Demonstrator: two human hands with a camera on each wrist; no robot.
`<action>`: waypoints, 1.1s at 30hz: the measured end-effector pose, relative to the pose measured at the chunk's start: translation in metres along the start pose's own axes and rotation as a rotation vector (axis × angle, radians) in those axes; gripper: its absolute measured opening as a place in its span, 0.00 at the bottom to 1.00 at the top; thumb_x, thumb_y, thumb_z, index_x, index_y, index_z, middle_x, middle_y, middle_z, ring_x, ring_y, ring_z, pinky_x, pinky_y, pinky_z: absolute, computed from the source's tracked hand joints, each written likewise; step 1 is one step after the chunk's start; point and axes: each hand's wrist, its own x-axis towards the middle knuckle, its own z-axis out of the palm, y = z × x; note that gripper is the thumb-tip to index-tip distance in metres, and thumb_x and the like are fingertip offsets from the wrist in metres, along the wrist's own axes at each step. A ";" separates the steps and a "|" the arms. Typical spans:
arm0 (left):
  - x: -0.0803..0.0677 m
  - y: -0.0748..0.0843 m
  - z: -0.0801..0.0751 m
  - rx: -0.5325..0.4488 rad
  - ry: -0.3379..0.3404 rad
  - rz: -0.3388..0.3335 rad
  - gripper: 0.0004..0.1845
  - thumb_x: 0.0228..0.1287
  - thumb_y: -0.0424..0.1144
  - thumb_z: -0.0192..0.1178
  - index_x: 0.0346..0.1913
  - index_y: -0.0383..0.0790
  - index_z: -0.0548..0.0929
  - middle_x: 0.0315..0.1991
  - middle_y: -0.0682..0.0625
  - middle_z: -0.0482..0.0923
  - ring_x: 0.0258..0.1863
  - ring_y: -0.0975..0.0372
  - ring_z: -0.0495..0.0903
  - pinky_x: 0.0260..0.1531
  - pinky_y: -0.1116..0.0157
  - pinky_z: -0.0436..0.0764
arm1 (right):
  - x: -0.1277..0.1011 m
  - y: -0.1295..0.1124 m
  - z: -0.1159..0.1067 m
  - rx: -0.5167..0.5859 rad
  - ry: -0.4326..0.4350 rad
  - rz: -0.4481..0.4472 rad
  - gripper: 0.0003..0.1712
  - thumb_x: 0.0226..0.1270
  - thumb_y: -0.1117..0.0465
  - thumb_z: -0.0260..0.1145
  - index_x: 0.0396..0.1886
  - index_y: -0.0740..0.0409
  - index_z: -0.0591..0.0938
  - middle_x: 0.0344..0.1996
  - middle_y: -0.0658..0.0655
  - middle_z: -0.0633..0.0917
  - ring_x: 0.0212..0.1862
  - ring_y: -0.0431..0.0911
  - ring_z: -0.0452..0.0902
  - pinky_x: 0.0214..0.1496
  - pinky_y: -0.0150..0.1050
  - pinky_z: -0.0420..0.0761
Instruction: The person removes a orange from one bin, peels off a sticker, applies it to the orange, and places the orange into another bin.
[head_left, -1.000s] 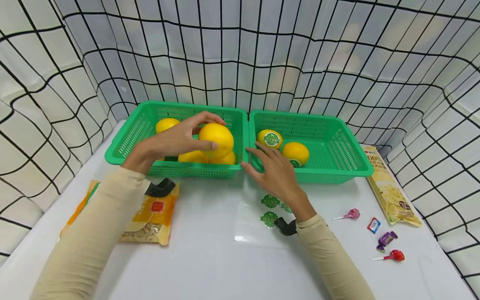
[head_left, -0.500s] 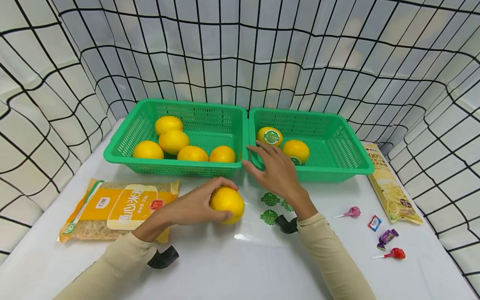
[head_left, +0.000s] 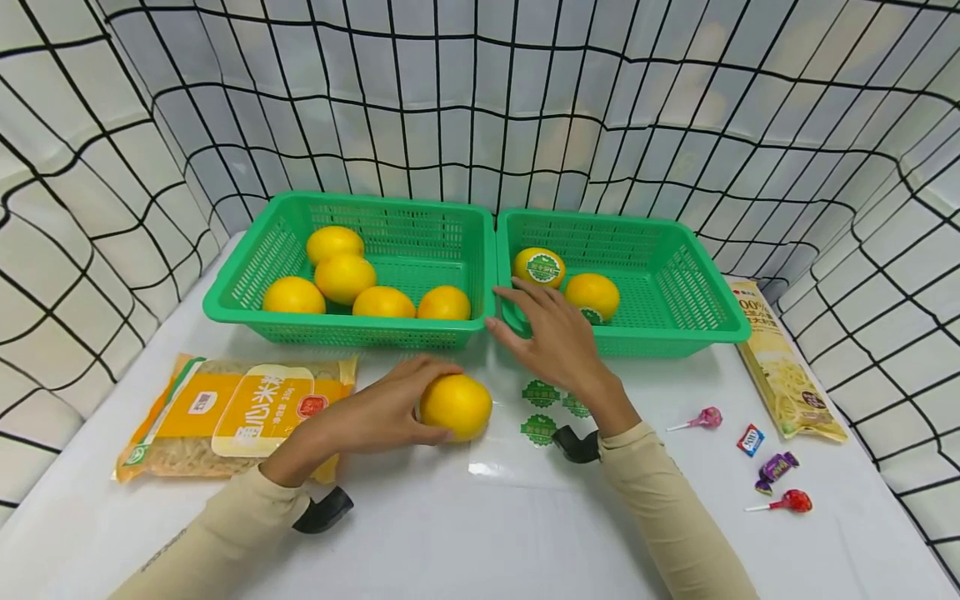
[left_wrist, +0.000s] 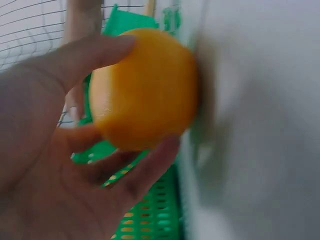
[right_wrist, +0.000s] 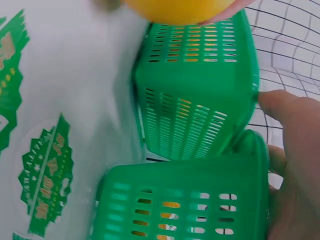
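Two green baskets [right_wrist: 185,177] close together; our right hand [right_wrist: 302,155] at their rims. Green stickers [right_wrist: 46,175] near; yellow fruit [right_wrist: 177,9] partly cropped.

One fruit [head_left: 457,407] before left basket [head_left: 363,334], stickers [head_left: 538,430] at right

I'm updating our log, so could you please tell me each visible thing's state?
Left basket: holding five fruits
Right basket: holding two stickered fruits
Yellow fruit: held in left grip
Right grip: resting at right basket's rim
Sticker sheet: flat, three stickers showing
Orange bag: lying flat
Yellow packet: lying flat
Lollipops: lying down
Small sweets: wrapped
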 end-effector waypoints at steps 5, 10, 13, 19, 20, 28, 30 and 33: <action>0.006 -0.002 0.013 -0.023 0.117 -0.067 0.39 0.63 0.52 0.77 0.71 0.40 0.74 0.64 0.43 0.74 0.60 0.51 0.74 0.60 0.50 0.79 | -0.003 -0.004 -0.016 0.165 0.082 -0.098 0.22 0.75 0.51 0.72 0.64 0.54 0.85 0.70 0.59 0.79 0.72 0.56 0.72 0.70 0.58 0.76; 0.012 -0.003 0.027 -0.079 0.184 -0.075 0.38 0.63 0.52 0.77 0.68 0.35 0.75 0.63 0.42 0.75 0.58 0.52 0.74 0.56 0.53 0.79 | -0.017 -0.017 -0.048 0.315 0.050 -0.168 0.10 0.72 0.61 0.75 0.49 0.59 0.87 0.47 0.54 0.88 0.47 0.48 0.83 0.55 0.48 0.86; 0.014 -0.003 0.031 -0.107 0.190 -0.076 0.38 0.63 0.54 0.77 0.68 0.38 0.74 0.63 0.44 0.75 0.58 0.53 0.73 0.56 0.54 0.79 | -0.031 -0.015 -0.054 0.309 -0.137 -0.132 0.06 0.73 0.62 0.74 0.45 0.56 0.87 0.39 0.48 0.88 0.39 0.43 0.83 0.45 0.41 0.87; 0.011 -0.006 0.034 -0.142 0.232 -0.045 0.34 0.61 0.49 0.79 0.65 0.43 0.75 0.62 0.47 0.76 0.58 0.54 0.74 0.57 0.53 0.79 | -0.048 0.015 -0.027 0.140 -0.397 0.052 0.14 0.70 0.59 0.75 0.49 0.64 0.86 0.39 0.53 0.88 0.42 0.47 0.82 0.47 0.42 0.85; 0.012 -0.006 0.035 -0.155 0.240 -0.032 0.34 0.61 0.47 0.79 0.65 0.43 0.75 0.62 0.47 0.76 0.58 0.54 0.74 0.57 0.53 0.79 | -0.050 0.020 -0.022 0.118 -0.403 0.083 0.17 0.69 0.58 0.76 0.49 0.65 0.86 0.41 0.56 0.88 0.44 0.49 0.83 0.50 0.44 0.85; 0.012 -0.006 0.040 -0.266 0.250 0.021 0.32 0.63 0.43 0.78 0.65 0.43 0.75 0.63 0.48 0.74 0.55 0.55 0.74 0.53 0.57 0.82 | -0.052 0.036 -0.006 0.044 -0.413 0.156 0.23 0.65 0.54 0.79 0.50 0.68 0.86 0.48 0.61 0.88 0.52 0.54 0.82 0.60 0.53 0.84; 0.010 -0.007 0.037 -0.280 0.224 0.011 0.31 0.64 0.43 0.78 0.65 0.44 0.74 0.63 0.48 0.73 0.55 0.54 0.75 0.52 0.58 0.83 | -0.052 0.035 -0.005 0.044 -0.414 0.143 0.22 0.66 0.54 0.78 0.49 0.67 0.86 0.47 0.60 0.88 0.50 0.54 0.81 0.59 0.52 0.84; 0.008 -0.010 0.033 -0.291 0.185 0.003 0.32 0.65 0.43 0.77 0.66 0.44 0.73 0.62 0.47 0.73 0.54 0.53 0.75 0.51 0.59 0.83 | -0.051 0.033 -0.004 0.057 -0.421 0.143 0.20 0.65 0.55 0.79 0.47 0.66 0.86 0.45 0.59 0.88 0.49 0.52 0.81 0.57 0.50 0.84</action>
